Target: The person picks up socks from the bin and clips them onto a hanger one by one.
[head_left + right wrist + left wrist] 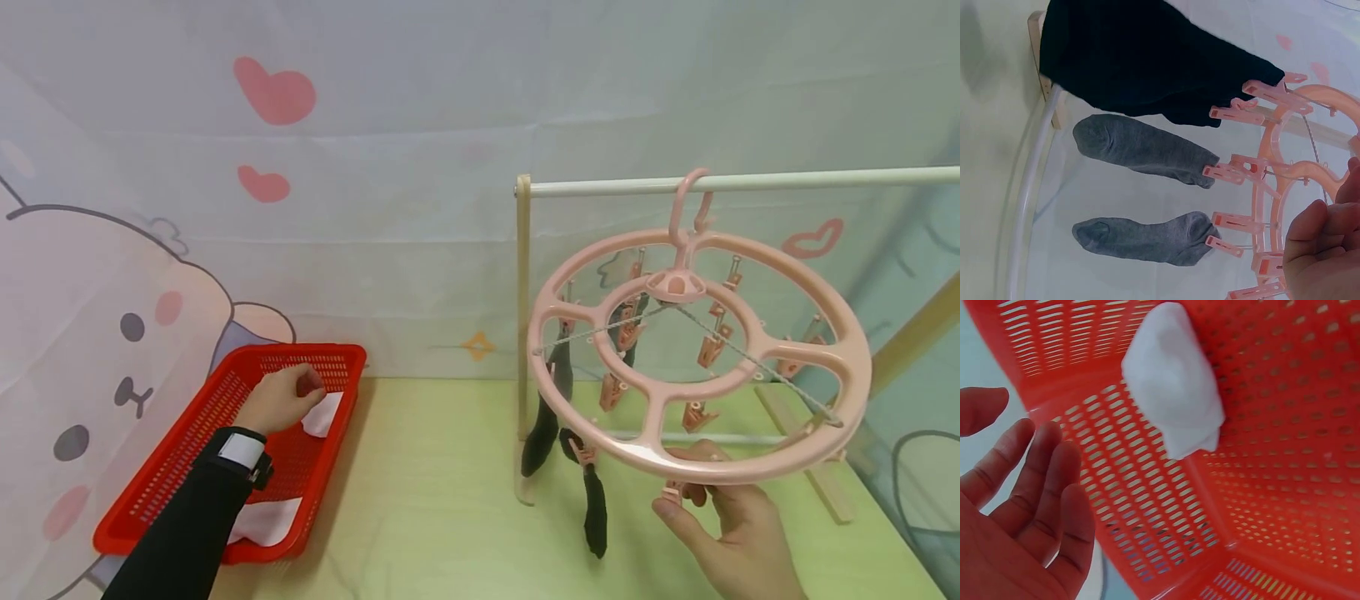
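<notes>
My left hand (281, 398) is over the red basket (347, 450), fingers loosely bent and holding nothing. In the left wrist view a folded white cloth item (1172, 381) lies in the basket, apart from the fingertips. More white cloth (266, 521) lies at the basket's near end. My right hand (738, 533) is under the near rim of the round pink drying hanger (652, 467), thumb and fingers pinching a pink clip (672, 493). Dark socks (595, 508) hang from other clips; two look grey (1147, 150) in the right wrist view, beside a larger black one (1141, 62).
The hanger hooks over a white rail (810, 178) on a wooden post (523, 317). Several unused clips (697, 415) dangle from its rings. A pale table (435, 500) lies below, with a printed curtain (420, 208) behind.
</notes>
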A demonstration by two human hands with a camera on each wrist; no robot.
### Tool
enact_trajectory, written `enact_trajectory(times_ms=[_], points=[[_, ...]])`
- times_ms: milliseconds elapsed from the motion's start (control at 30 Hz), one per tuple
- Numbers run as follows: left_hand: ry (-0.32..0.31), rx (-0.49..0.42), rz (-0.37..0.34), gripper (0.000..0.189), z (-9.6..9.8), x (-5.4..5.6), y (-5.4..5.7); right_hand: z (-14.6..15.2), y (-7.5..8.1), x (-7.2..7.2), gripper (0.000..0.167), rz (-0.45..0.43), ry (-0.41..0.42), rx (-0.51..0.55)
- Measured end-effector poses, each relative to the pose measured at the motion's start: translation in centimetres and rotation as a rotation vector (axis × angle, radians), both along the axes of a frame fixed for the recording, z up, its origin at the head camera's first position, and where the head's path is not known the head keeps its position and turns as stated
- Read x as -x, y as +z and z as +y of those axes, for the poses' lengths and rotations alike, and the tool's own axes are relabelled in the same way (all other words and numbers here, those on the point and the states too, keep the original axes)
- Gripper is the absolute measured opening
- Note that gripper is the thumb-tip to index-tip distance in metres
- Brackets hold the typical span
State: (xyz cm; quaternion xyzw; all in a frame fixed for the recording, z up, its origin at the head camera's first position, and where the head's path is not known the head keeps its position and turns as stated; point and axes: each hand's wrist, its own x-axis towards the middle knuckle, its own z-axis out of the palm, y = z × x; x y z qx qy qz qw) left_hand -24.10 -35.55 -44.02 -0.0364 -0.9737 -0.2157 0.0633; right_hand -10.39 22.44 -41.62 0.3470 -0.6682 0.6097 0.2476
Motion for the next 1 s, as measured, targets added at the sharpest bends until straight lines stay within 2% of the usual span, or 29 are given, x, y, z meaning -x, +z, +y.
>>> enact_trajectory(times_ms=[233,367,467,600,767,1000], points=[[-0.014,0.047,-0.083,0.027,-0.5,1.3,-1.9,-0.4,0.1,0.3,0.039,0.021,0.026,-0.008],[-0.03,0.087,-0.124,0.04,0.1,1.7,-2.6,-0.7,0.1,0.3,0.041,0.027,-0.044,-0.069],[-0.034,0.128,-0.158,0.045,0.6,1.9,-3.4,-0.9,0.0,0.4,0.042,0.029,-0.062,-0.088],[-0.035,0.202,-0.167,0.042,1.3,2.1,-4.4,-1.1,-0.1,0.3,0.04,0.019,-0.026,-0.061],[-0.04,0.261,-0.167,0.039,2.1,2.1,-4.4,-0.9,-0.3,0.3,0.049,0.033,-0.096,-0.108],[-0.021,0.317,-0.197,0.05,2.7,1.7,-4.0,-0.9,-0.4,0.2,0.052,0.028,-0.069,-0.083]])
